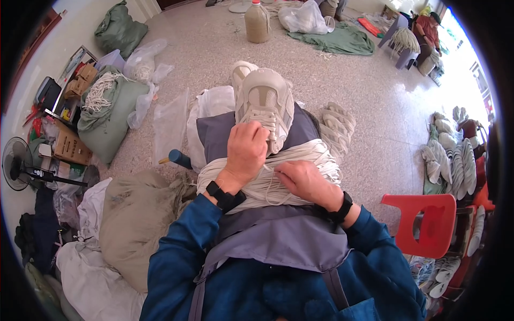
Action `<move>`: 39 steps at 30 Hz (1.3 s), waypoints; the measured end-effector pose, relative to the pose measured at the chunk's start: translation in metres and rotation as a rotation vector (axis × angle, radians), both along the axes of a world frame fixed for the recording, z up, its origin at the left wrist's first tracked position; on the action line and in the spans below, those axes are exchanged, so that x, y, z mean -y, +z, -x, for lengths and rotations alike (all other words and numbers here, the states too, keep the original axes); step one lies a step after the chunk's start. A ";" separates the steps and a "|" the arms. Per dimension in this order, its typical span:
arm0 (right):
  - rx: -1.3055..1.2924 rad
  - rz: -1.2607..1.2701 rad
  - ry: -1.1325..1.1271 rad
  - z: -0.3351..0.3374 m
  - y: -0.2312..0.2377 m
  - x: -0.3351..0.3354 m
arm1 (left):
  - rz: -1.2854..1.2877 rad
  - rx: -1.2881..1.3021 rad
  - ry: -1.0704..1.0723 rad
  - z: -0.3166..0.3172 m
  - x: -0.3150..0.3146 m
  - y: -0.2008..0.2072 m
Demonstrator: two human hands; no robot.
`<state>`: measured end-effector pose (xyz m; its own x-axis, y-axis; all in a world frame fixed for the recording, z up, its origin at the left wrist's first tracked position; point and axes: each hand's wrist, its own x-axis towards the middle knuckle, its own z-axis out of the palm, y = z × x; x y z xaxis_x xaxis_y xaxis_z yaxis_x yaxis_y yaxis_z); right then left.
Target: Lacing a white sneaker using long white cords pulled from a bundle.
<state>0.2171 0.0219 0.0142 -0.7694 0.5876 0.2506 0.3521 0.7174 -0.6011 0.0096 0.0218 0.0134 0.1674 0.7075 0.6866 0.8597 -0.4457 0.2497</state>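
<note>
A beige and white sneaker (263,96) rests on my lap, toe pointing away, with laces (261,116) threaded through its upper part. Against the sneaker's lower lacing, my left hand (247,151) is closed in a pinch on a shoelace; its fingertips are partly hidden. My right hand (306,181), lower and to the right, also pinches, with a thin white lace at its fingertips. Under both hands a thick bundle of white shoelaces (316,160) lies across my grey apron (278,235). A second sneaker (242,69) shows partly behind the first.
More sneakers (337,128) sit just right of my lap. A red plastic stool (425,222) stands at right, near many piled shoes (455,155). Stuffed sacks (134,224) and a fan (19,164) are at left. A seated person (428,32) is far right.
</note>
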 end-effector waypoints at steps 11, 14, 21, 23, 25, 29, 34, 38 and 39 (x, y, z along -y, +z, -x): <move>-0.108 0.185 -0.106 -0.023 0.014 -0.023 | 0.710 1.212 -0.370 0.119 0.061 0.078; -0.073 0.267 -0.124 -0.031 0.023 -0.023 | 0.493 0.258 0.025 0.144 0.065 0.074; -0.488 0.900 -0.126 -0.050 0.036 -0.033 | 0.383 0.211 0.318 0.247 0.073 0.010; -0.681 0.990 -0.036 -0.053 0.048 -0.037 | 0.319 0.188 0.448 0.259 0.077 0.003; -0.931 1.111 0.068 -0.058 0.057 -0.045 | 0.268 0.110 0.567 0.262 0.076 -0.005; -1.150 1.176 0.235 -0.066 0.077 -0.065 | 0.141 -0.173 0.652 0.227 0.064 -0.018; -1.221 1.249 0.229 -0.067 0.107 -0.091 | 0.690 0.815 0.140 0.112 0.051 -0.012; -1.251 1.202 0.243 -0.088 0.121 -0.112 | 0.812 1.260 -0.097 0.065 0.041 -0.006; -1.268 1.187 0.241 -0.096 0.123 -0.117 | 0.712 1.199 -0.130 0.063 0.035 -0.010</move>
<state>0.3128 0.1387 0.1375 -0.5454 0.7936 0.2697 -0.7468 -0.3141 -0.5862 -0.0536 -0.0136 0.0035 -0.1678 0.9850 -0.0394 -0.0729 0.0274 0.9970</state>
